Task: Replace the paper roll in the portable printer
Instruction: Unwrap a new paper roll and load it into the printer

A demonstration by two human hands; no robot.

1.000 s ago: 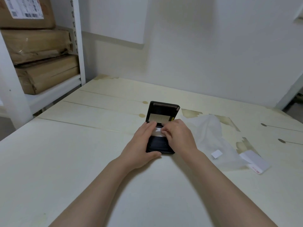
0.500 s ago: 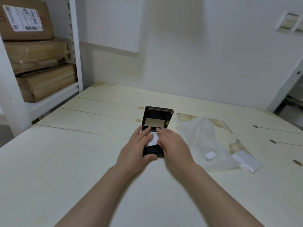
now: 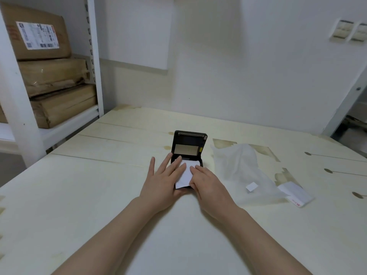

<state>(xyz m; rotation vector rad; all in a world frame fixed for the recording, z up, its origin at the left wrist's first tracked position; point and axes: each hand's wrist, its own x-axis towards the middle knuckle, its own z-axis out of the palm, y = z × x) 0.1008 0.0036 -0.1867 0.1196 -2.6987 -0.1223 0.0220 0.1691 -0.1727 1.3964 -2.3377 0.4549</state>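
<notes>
A small black portable printer (image 3: 188, 147) lies on the pale table (image 3: 99, 195) with its lid standing open at the far end. A white paper strip (image 3: 185, 175) runs from the printer's compartment toward me over its body. My left hand (image 3: 161, 179) rests on the printer's left side, fingers spread, thumb under its near edge. My right hand (image 3: 208, 185) lies flat on the right side, its fingertips pressing on the paper strip. The roll itself is hidden in the compartment.
A crumpled clear plastic wrapper (image 3: 240, 165) lies right of the printer, with a small white label (image 3: 251, 187) and a folded white paper (image 3: 296, 193) beyond it. A white shelf (image 3: 59, 124) with brown parcels (image 3: 51, 84) stands at the left.
The paper strip has been drawn out longer toward me over the printer's body. Both hands have flattened and slid nearer to me. The camera has tilted up.
</notes>
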